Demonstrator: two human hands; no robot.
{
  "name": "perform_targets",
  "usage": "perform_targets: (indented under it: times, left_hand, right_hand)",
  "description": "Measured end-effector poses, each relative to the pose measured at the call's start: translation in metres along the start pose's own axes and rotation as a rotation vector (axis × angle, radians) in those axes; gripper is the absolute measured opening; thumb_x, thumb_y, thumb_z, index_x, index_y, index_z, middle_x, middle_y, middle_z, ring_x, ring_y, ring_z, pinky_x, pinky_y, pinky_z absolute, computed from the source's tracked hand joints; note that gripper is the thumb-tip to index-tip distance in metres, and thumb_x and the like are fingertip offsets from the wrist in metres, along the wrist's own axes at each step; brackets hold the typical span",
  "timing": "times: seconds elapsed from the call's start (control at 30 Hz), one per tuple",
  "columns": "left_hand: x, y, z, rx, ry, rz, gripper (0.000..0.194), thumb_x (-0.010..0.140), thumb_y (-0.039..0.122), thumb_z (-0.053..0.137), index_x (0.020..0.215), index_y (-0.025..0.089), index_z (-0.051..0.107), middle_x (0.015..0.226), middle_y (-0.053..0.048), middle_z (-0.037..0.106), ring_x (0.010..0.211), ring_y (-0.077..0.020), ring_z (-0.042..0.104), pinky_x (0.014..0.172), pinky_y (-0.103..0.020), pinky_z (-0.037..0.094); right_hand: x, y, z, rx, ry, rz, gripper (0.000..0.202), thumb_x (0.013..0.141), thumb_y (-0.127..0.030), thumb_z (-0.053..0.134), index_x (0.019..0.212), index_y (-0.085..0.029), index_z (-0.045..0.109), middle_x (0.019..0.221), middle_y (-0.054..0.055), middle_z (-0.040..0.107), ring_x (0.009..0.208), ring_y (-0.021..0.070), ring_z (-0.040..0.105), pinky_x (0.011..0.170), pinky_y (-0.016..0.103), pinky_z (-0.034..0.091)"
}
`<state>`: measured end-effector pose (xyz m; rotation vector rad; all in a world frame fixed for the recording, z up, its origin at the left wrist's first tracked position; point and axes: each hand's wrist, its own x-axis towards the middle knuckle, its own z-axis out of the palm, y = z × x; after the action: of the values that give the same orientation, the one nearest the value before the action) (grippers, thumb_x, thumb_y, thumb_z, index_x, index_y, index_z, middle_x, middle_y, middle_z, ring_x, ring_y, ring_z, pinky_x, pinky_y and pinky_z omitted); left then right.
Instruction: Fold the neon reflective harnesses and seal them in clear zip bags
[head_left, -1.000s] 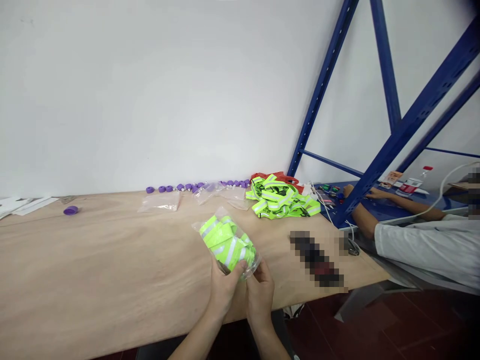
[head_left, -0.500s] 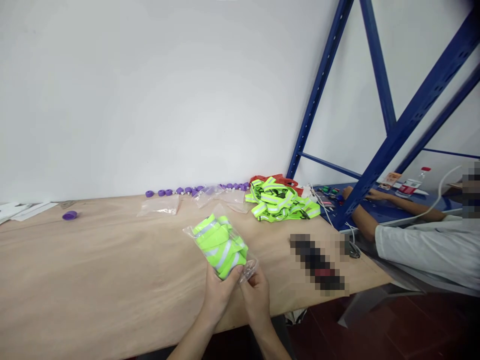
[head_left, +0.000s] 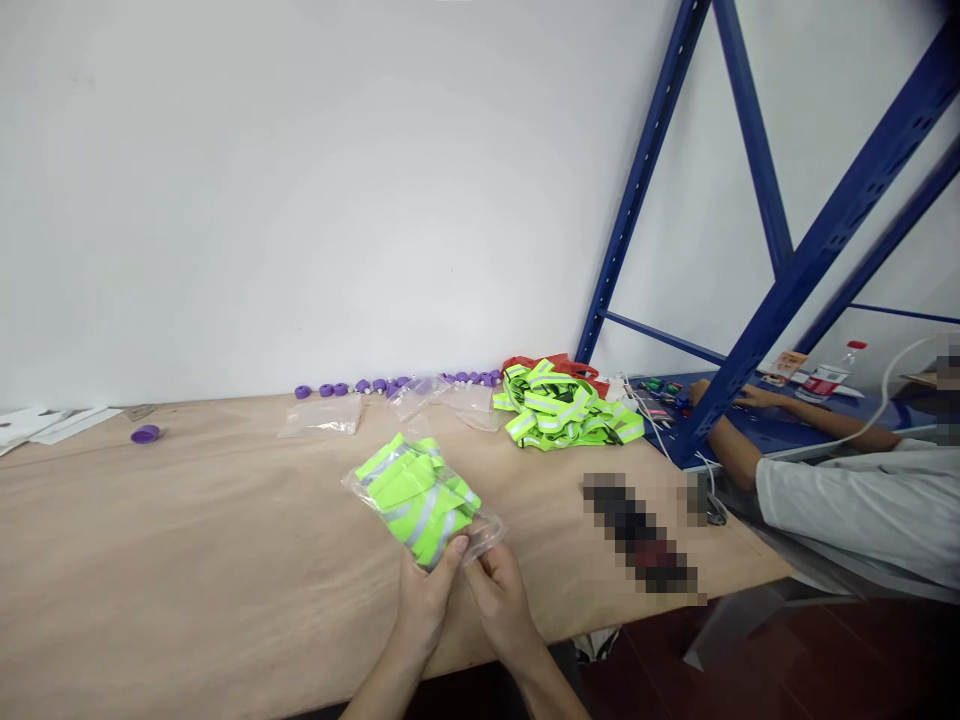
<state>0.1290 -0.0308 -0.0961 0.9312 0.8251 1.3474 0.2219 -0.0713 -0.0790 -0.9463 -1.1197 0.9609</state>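
Observation:
A clear plastic bag point(head_left: 420, 500) with folded neon-yellow reflective straps inside is held above the wooden table point(head_left: 225, 560). My left hand point(head_left: 427, 600) grips its lower end, thumb pressed on the front. Close beside it, my right hand point(head_left: 499, 595) pinches the loose plastic edge at the bag's lower right. Behind and to the right lies a heap of similar neon-yellow straps point(head_left: 562, 405), with red fabric point(head_left: 592, 372) behind it.
Flat plastic bags point(head_left: 322, 415) and several purple round pieces point(head_left: 375, 385) lie along the wall. One purple piece point(head_left: 145, 434) and papers point(head_left: 60, 425) are at left. Blue rack posts point(head_left: 780, 290) and another person's arm point(head_left: 832, 480) are at right. A blurred dark object point(head_left: 637, 530) lies nearer.
Both hands and the bag have shifted slightly left and down in view. The bag lies more tilted to the left, and my hands still hold it.

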Motion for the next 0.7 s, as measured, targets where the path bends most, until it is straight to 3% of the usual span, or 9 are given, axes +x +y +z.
perform_targets:
  times: [0.07, 0.13, 0.27, 0.37, 0.43, 0.5, 0.6, 0.7]
  left_hand:
    - [0.004, 0.001, -0.008, -0.127, 0.052, -0.063, 0.042, 0.061, 0.039, 0.090, 0.091, 0.015, 0.071, 0.084, -0.005, 0.076, 0.078, -0.0220, 0.072, 0.073, -0.029, 0.058]
    - [0.009, 0.003, -0.017, -0.258, 0.100, -0.163, 0.047, 0.057, 0.034, 0.093, 0.094, 0.016, 0.070, 0.085, -0.004, 0.076, 0.077, -0.0199, 0.072, 0.073, -0.027, 0.058]
    - [0.010, 0.007, -0.033, -0.352, 0.156, -0.310, 0.049, 0.052, 0.023, 0.095, 0.094, 0.013, 0.071, 0.094, -0.007, 0.076, 0.084, -0.0218, 0.072, 0.084, -0.033, 0.059]
    - [-0.002, 0.014, -0.033, -0.242, -0.035, -0.396, 0.047, 0.060, 0.025, 0.092, 0.100, 0.011, 0.072, 0.100, -0.011, 0.075, 0.089, -0.0252, 0.071, 0.086, -0.035, 0.057]
    - [-0.012, 0.020, -0.028, -0.169, -0.228, -0.437, 0.048, 0.067, 0.028, 0.089, 0.108, 0.011, 0.072, 0.107, -0.013, 0.074, 0.100, -0.0293, 0.069, 0.090, -0.037, 0.054]
    - [-0.020, 0.028, -0.024, -0.130, -0.343, -0.480, 0.047, 0.072, 0.030, 0.086, 0.113, 0.014, 0.072, 0.112, -0.012, 0.073, 0.108, -0.0317, 0.066, 0.096, -0.040, 0.051]
    - [-0.028, 0.037, -0.021, -0.142, -0.380, -0.549, 0.043, 0.071, 0.030, 0.087, 0.109, 0.015, 0.074, 0.109, -0.012, 0.073, 0.107, -0.0326, 0.066, 0.097, -0.042, 0.049]
    - [-0.029, 0.041, -0.026, -0.157, -0.390, -0.609, 0.046, 0.067, 0.033, 0.089, 0.107, 0.016, 0.075, 0.106, -0.012, 0.074, 0.100, -0.0310, 0.068, 0.093, -0.040, 0.051]
  right_hand:
    - [-0.010, -0.009, -0.006, -0.074, -0.157, 0.060, 0.042, 0.094, -0.038, 0.057, 0.134, -0.026, 0.063, 0.127, 0.008, 0.069, 0.117, 0.0246, 0.065, 0.104, 0.042, 0.050]
    - [-0.019, -0.014, -0.018, -0.227, -0.271, 0.055, 0.050, 0.093, -0.031, 0.060, 0.142, -0.030, 0.056, 0.141, 0.006, 0.060, 0.128, 0.0255, 0.059, 0.111, 0.045, 0.045]
    - [-0.019, -0.004, -0.050, -0.674, -0.137, -0.264, 0.049, 0.089, -0.020, 0.063, 0.138, -0.031, 0.060, 0.134, 0.007, 0.065, 0.123, 0.0264, 0.062, 0.107, 0.043, 0.050]
    - [-0.005, 0.004, -0.066, -0.985, -0.159, -0.616, 0.059, 0.088, -0.016, 0.061, 0.145, -0.025, 0.051, 0.143, 0.011, 0.058, 0.134, 0.0285, 0.053, 0.107, 0.046, 0.049]
    - [0.003, 0.002, -0.068, -1.114, -0.293, -0.854, 0.049, 0.090, -0.014, 0.059, 0.139, -0.020, 0.057, 0.145, 0.011, 0.057, 0.142, 0.0286, 0.043, 0.114, 0.050, 0.041]
    - [0.007, -0.005, -0.066, -1.160, -0.397, -1.023, 0.034, 0.093, -0.014, 0.057, 0.126, -0.016, 0.064, 0.137, 0.009, 0.064, 0.142, 0.0253, 0.043, 0.120, 0.047, 0.034]
    - [0.007, -0.017, -0.063, -1.098, -0.450, -1.065, 0.022, 0.097, -0.014, 0.054, 0.116, -0.014, 0.066, 0.125, 0.005, 0.071, 0.134, 0.0188, 0.053, 0.122, 0.036, 0.032]
    - [0.005, -0.022, -0.060, -0.922, -0.436, -0.941, 0.021, 0.099, -0.024, 0.054, 0.115, -0.017, 0.065, 0.121, 0.006, 0.073, 0.130, 0.0184, 0.057, 0.117, 0.035, 0.038]
